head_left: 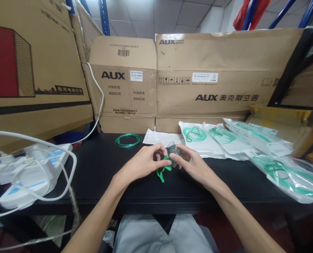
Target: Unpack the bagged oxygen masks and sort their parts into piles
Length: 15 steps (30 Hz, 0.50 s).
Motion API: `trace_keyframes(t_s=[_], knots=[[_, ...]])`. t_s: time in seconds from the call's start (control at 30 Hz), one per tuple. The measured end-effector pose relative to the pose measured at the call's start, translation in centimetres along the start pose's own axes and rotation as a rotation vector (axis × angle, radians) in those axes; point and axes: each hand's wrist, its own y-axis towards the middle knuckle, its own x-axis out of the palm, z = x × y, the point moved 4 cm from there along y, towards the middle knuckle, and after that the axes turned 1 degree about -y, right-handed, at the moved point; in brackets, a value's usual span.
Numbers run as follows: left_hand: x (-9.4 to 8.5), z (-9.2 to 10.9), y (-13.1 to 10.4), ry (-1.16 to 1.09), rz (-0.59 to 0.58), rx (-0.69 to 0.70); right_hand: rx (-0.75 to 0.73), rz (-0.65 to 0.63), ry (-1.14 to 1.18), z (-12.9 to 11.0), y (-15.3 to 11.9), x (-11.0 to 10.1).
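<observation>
Over the middle of the black table, a small clear oxygen mask sits between my two hands. My right hand is closed on the mask from its right side, with the thumb on the near face. On the other side my left hand pinches a bright green elastic strap against the mask, and part of the strap dangles below the fingers. The fingertips partly cover the mask, so how the strap is joined to it cannot be made out. A coil of green tubing lies beyond my left hand.
White pouches with green tubing lie at the back right, and another clear-fronted pouch reaches the right edge. A flat white wrapper lies behind my hands. White power strips with cables stand at left. Cardboard boxes wall the back.
</observation>
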Motion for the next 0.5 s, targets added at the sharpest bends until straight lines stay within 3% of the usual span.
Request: trace_keyframes(t_s=[0.17, 0.33, 0.5], knots=[[0.1, -0.4, 0.0, -0.139, -0.107, -0.043, -0.029, 0.022, -0.065, 0.2, 0.1, -0.2], [-0.1, -1.2, 0.2, -0.184, -0.063, -0.027, -0.02, 0.037, -0.107, 0.2, 0.1, -0.4], [-0.3, -0.7, 0.1, -0.009, -0.073, -0.009, -0.053, 0.008, -0.101, 0.1, 0.1, -0.1]])
